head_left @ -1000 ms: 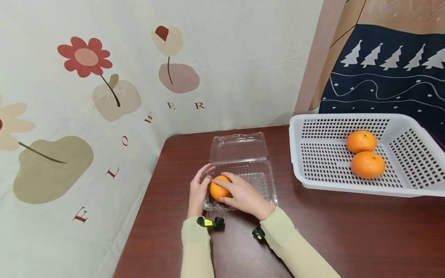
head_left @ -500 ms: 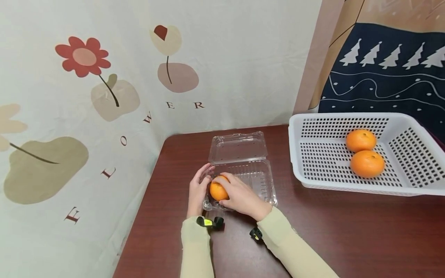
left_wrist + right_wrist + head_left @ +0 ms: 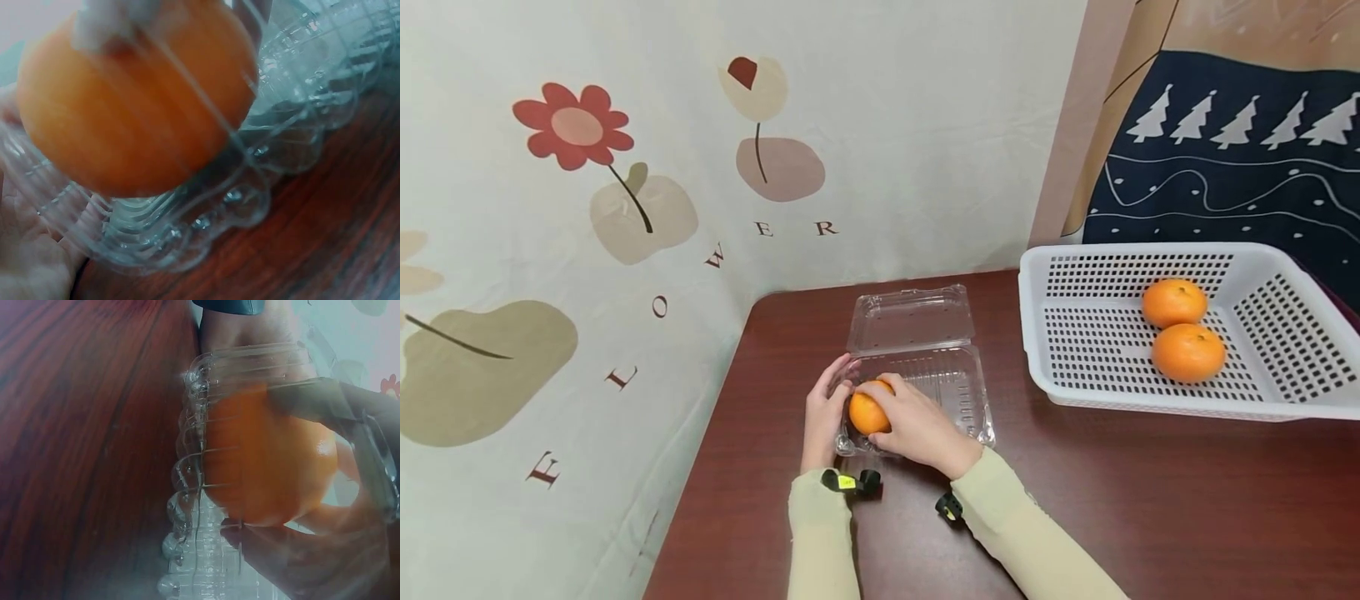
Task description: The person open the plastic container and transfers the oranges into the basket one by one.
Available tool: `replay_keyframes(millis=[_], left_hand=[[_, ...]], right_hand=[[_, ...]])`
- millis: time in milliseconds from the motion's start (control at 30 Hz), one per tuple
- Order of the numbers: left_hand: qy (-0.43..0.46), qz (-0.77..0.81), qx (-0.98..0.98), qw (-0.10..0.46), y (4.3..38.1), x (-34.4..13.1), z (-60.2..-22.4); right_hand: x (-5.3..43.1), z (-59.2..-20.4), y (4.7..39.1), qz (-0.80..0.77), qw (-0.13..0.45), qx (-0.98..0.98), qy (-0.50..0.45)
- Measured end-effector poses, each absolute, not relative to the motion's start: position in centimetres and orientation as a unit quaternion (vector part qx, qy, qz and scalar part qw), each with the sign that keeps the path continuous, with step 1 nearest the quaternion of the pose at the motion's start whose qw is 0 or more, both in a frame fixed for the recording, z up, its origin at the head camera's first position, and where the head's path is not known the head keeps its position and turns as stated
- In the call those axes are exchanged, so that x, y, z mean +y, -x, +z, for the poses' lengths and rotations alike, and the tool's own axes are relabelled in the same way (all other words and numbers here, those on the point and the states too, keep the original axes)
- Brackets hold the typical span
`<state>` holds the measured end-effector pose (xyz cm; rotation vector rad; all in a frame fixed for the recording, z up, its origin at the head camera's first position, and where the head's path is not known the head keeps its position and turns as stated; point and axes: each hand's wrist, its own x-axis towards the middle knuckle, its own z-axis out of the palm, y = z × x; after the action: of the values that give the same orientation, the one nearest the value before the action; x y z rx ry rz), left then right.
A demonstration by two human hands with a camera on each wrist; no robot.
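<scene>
A clear plastic clamshell box [image 3: 958,392] lies on the table with its lid [image 3: 912,319] folded back, away from the person. In the near left corner of the box sits an orange [image 3: 867,414], seen through the clear wall in both wrist views. My right hand [image 3: 921,425] reaches in from the right and grips the orange, thumb on the near side and fingers over the top. Along the outside of the left wall rests my left hand [image 3: 824,418], fingers extended and thumb near the rim beside the orange. Its palm shows behind the plastic in the left wrist view.
A white perforated basket [image 3: 1037,333] stands at the right on the brown table [image 3: 760,400], holding two oranges, one orange [image 3: 1187,353] in front of another orange [image 3: 1175,302]. A printed curtain [image 3: 910,167] hangs behind and along the left side.
The right hand has shifted slightly left and curled further over the orange. The left hand keeps its place at the box wall. The head view has turned a little.
</scene>
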<state>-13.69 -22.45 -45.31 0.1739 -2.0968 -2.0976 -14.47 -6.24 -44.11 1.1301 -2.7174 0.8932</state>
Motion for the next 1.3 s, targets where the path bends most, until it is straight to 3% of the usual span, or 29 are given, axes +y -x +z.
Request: replay_keyframes(millis=[1300], left_hand=[[-0.04, -0.693, -0.714, 0.094, 13.8, -22.6, -45.6]], right_hand=[[-4.2, -41.7, 15.0, 0.35, 0.049, -0.887, -0.297]])
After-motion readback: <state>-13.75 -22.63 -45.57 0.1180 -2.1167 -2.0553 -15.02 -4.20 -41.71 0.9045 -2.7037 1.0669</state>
